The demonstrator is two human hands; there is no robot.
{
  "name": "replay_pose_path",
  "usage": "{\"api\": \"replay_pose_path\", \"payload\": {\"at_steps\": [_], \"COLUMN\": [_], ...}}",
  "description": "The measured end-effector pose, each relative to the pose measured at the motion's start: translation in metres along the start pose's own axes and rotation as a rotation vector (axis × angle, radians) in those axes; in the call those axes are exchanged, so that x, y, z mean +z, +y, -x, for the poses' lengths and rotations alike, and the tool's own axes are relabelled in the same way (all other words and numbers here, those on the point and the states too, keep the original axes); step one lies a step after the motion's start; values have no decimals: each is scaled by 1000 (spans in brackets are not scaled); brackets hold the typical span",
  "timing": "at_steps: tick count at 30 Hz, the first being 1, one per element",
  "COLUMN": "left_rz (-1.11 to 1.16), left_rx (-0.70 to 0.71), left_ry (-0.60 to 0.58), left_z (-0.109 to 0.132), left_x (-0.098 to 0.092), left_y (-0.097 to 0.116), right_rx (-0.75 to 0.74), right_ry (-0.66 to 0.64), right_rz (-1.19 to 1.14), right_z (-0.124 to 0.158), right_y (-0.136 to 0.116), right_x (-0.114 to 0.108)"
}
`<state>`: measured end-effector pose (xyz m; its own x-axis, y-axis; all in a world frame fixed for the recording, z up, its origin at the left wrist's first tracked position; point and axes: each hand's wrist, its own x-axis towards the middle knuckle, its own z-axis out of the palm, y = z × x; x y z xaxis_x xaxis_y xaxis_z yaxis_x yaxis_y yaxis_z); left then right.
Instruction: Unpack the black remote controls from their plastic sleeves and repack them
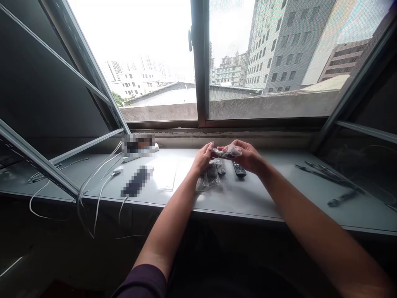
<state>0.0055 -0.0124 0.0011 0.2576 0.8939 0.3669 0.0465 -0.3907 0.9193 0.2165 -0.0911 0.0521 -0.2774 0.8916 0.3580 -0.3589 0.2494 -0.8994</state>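
purple sleeve (142,282) | hands (245,157) | crumpled clear plastic wrap (231,152) | dark item inside

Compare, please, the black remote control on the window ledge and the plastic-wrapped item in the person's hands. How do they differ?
The remote control lies bare and flat on the window ledge, its buttons showing. The wrapped item is raised above the ledge, held between the left hand and right hand. Clear plastic covers the item. Both look dark and elongated.

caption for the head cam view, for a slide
Left hand and right hand hold a plastic bag over a window ledge, near a black remote and more bagged items.
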Motion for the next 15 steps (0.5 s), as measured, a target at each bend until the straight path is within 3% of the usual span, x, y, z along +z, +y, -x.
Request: {"api": "replay_pose_path", "payload": {"at_steps": [4,11,15], "left_rz": [159,275,276], "left_rx": [-81,-82,-54], "left_ry": [50,159,167], "left_z": [-5,-7,-6], "left_x": [-1,-5,-4], "left_y": [-2,1,3], "right_rx": [50,49,230], "right_ry": [-2,143,62], "right_rz": [73,74,21], "right_z": [2,-3,-5], "right_y": [1,7,14], "right_x": [6,0,-7]}}
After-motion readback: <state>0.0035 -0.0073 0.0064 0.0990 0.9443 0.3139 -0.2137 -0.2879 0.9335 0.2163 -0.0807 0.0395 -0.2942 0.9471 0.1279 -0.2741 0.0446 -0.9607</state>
